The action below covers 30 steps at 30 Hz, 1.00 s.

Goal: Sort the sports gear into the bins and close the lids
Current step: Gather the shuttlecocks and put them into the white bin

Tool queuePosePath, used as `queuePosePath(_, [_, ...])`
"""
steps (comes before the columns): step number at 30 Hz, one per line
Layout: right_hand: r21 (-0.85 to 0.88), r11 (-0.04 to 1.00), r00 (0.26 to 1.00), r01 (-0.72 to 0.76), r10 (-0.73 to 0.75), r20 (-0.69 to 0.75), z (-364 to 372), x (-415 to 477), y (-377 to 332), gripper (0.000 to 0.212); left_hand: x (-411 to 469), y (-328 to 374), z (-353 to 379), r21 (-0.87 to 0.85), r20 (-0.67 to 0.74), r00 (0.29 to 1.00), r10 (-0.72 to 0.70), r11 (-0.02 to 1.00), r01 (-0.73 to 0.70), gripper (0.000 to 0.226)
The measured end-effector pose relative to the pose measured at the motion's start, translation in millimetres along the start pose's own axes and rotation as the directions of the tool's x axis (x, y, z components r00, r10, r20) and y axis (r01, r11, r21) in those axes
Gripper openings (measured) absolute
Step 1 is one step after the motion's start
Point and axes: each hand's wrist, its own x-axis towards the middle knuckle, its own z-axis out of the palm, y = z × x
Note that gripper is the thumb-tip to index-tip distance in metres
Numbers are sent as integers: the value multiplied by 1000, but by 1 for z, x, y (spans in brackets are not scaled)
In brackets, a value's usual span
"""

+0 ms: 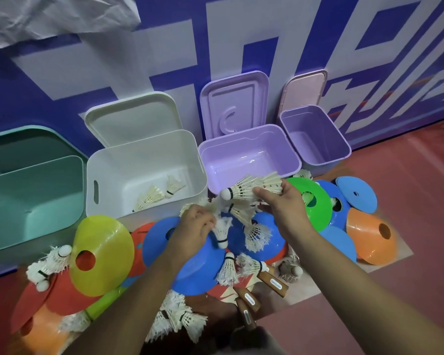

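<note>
My right hand grips a white shuttlecock by its feathers, cork end pointing left, just in front of the wide lilac bin. My left hand pinches another shuttlecock that hangs cork down over a blue disc cone. The white bin holds two shuttlecocks. A teal bin and a small purple bin stand open with nothing inside. More shuttlecocks lie across the pile of disc cones.
All lids lean open against the blue-and-white wall behind the bins. Yellow, red, orange, green and blue cones cover the red floor in front. Wooden paddle handles stick out near my right forearm.
</note>
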Motion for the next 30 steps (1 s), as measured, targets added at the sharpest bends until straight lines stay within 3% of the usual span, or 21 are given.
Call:
queuePosePath(3, [-114, 991, 997, 66, -60, 49, 7, 4, -5, 41, -5, 10, -34, -286, 49, 998, -32, 957, 45, 21])
queuePosePath(6, [-254, 954, 981, 159, -124, 150, 24, 7, -13, 36, -9, 8, -65, -444, 123, 989, -84, 886, 131, 9])
queuePosePath(10, [-405, 849, 917, 339, -202, 344, 54, 12, -24, 22, -12, 3, -93, -614, 145, 970, -196, 751, 243, 19])
queuePosePath(13, [-415, 818, 875, 398, -202, 439, 83, 12, -33, 19, -15, -9, -108, -716, 98, 957, -274, 648, 260, 7])
queuePosePath(16, [-314, 894, 888, 321, -168, 429, 108, 13, -43, 24, -18, -22, -123, -785, 41, 935, -353, 568, 248, 12])
queuePosePath(18, [-236, 942, 921, 241, -145, 363, 123, 18, -47, 26, -22, -30, -135, -783, -2, 929, -369, 579, 228, 14])
queuePosePath(21, [-252, 929, 930, 270, -183, 320, 147, 26, -52, 23, -26, -44, -151, -670, -24, 960, -279, 718, 192, 11])
queuePosePath(26, [-418, 792, 823, 446, -179, 539, 191, 29, -57, 24, -17, -68, -173, -677, -46, 963, -265, 718, 165, 33])
queuePosePath(30, [-437, 772, 784, 462, -126, 607, 219, 41, -53, 20, -2, -83, -182, -682, -36, 955, -294, 706, 192, 43])
